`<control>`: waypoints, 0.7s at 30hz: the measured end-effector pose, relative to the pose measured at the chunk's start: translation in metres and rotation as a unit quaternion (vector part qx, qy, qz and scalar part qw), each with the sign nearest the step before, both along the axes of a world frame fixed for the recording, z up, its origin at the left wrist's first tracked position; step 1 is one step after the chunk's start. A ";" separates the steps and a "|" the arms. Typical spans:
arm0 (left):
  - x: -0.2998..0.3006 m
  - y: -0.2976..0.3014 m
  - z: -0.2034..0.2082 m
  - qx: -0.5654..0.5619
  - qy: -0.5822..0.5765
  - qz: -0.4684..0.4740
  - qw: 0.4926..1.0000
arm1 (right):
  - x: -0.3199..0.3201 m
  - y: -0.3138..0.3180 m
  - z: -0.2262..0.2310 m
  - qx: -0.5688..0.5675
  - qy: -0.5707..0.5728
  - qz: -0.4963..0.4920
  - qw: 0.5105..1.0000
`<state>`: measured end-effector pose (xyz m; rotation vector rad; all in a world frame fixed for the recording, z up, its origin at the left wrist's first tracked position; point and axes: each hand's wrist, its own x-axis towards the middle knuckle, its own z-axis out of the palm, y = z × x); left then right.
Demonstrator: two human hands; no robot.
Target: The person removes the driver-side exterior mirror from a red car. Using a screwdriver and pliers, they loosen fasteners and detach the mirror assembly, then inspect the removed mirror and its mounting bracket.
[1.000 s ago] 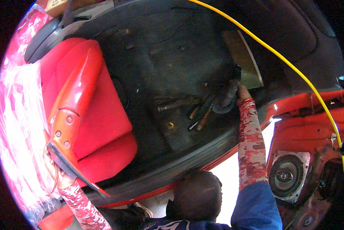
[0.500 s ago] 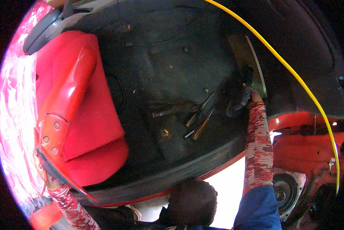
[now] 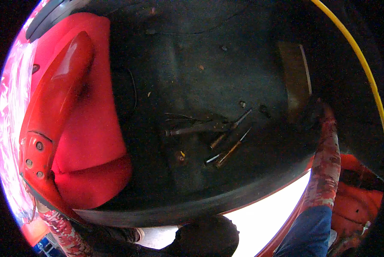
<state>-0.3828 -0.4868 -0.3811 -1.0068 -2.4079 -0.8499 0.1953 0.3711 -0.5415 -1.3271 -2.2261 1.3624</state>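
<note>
My left hand (image 3: 41, 207) is at the lower end of a curved red painted body part (image 3: 59, 90) with several bolt-like fittings, which hides most of its fingers. The part lies over a red seat (image 3: 95, 145), and my hand seems closed round its end. On the far right, my right hand (image 3: 321, 110) reaches low over the dark floor, beside a brownish plate (image 3: 296, 70) with a pale edge. Its fingers look curled at a dark object in deep shadow, whose kind I cannot make out.
Slim tools resembling screwdrivers (image 3: 232, 149) lie on the dark carpet (image 3: 192, 85) in the middle, with small debris around them. A yellow hose (image 3: 354, 47) arcs down the right side. Along the front runs a door sill (image 3: 166, 216); a red door (image 3: 358, 201) stands at lower right.
My right hand has moved right, past the lower end of the plate, into darker shadow. The view has shifted; the red part sits farther left and the hose farther right.
</note>
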 end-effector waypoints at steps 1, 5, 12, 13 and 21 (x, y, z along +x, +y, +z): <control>0.000 0.000 0.000 -0.001 -0.003 0.000 1.000 | -0.001 0.001 -0.001 0.070 -0.049 0.061 0.994; -0.005 0.004 -0.001 0.000 -0.010 -0.005 1.000 | -0.019 0.003 -0.019 -0.005 -0.084 -0.185 0.979; -0.007 0.015 -0.003 0.010 -0.023 -0.006 1.000 | -0.048 0.005 -0.008 0.335 -0.485 -0.298 0.751; -0.006 0.015 -0.001 0.012 -0.026 -0.004 1.000 | -0.049 -0.002 0.008 0.347 -0.535 -0.203 0.743; 0.013 0.040 0.008 0.232 -0.345 -0.078 0.906 | -0.186 -0.265 0.058 0.510 -0.028 -0.108 0.853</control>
